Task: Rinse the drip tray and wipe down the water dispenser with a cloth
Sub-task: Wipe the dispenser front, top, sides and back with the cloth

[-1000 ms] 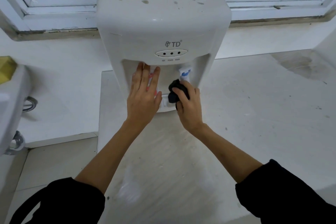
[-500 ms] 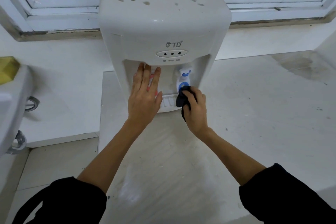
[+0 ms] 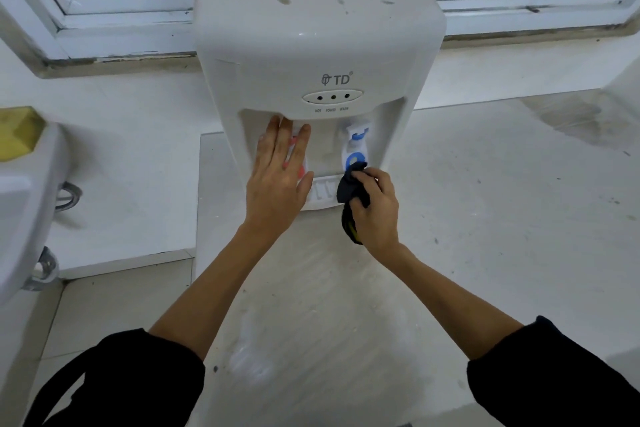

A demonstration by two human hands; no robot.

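1. white tabletop (image 3: 485,218) below a window frame (image 3: 519,0); a white water dispenser (image 3: 311,45) stands on it.
2. left hand (image 3: 277,180): fingers spread flat over the red tap, grasping nothing.
3. right hand (image 3: 375,208): closed around a dark cloth (image 3: 349,184), pressed on the drip tray (image 3: 322,192) just under the blue tap (image 3: 355,149).

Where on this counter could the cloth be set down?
Free: pale counter right of the white water dispenser, and the strip nearest the camera. Crowded: the tap recess, where the left hand and the right hand, gripping the dark cloth, meet.
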